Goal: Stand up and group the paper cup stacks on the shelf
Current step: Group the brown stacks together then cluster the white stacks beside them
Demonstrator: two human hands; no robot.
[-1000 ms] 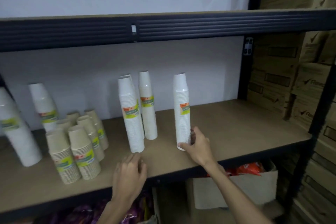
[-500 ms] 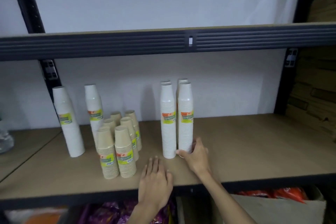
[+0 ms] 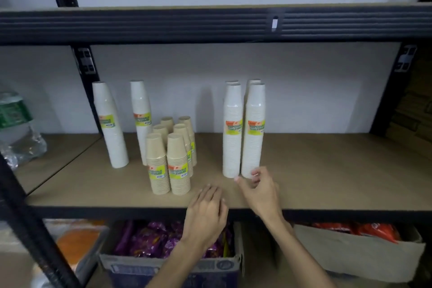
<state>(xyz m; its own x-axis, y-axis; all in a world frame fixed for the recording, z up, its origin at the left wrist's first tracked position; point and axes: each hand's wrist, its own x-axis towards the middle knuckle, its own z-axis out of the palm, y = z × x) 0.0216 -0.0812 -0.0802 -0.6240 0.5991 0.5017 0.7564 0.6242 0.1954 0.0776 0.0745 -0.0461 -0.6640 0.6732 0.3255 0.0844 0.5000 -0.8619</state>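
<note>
1. Shelf (image 3: 327,170): tan board on a black metal frame, white wall behind. All cup stacks on it stand upright, mouths down.
2. White stacks, right group (image 3: 243,131): four tall stacks in a tight two-by-two block near the middle of the board. The front pair touch side by side, each with a yellow-green label at mid height. Only the tops of the rear pair show.
3. White stacks, left pair (image 3: 126,124): two tall stacks, apart from each other, toward the left post. The leftmost leans slightly to the left at its top.
4. Brown stacks (image 3: 170,159): six shorter kraft-coloured stacks in a close cluster between the two white sets, front two nearest the shelf edge, labels facing out.
5. Right hand (image 3: 259,192): just in front of the base of the front-right white stack, fingers loosely spread and blurred. Fingertips sit at the stack's foot; contact cannot be told. It grips nothing.
6. Left hand (image 3: 205,213): palm down at the front edge of the board, fingers together and extended, empty, near the brown cluster but apart from it.
7. Below: a box of purple packets (image 3: 149,243) and a box with red packets (image 3: 364,229). Far left, a plastic water bottle (image 3: 14,124).
</note>
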